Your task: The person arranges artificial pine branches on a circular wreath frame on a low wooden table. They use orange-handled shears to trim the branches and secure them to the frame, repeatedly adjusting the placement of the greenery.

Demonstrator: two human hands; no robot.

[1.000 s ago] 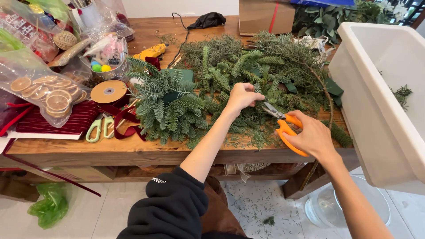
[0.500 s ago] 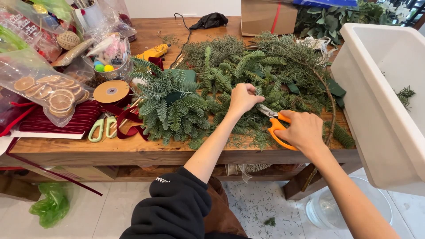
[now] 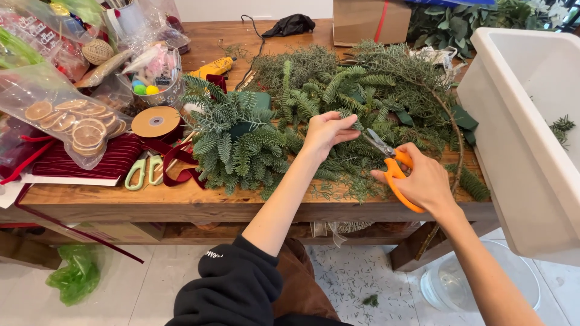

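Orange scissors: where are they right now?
In the head view, the orange scissors are in the right hand, right of centre near the table's front edge, blades pointing at the greenery pinched by the left hand.

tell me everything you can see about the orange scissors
The orange scissors have bright orange plastic-looking loop handles and short grey metal blades. The right hand grips the handles, fingers through the loops, above the front edge of the wooden table. The blades point up and left, toward the left hand, which pinches an evergreen sprig. The blade tips reach that sprig, over the pile of greenery. Whether the blades are open or closed is hard to tell.
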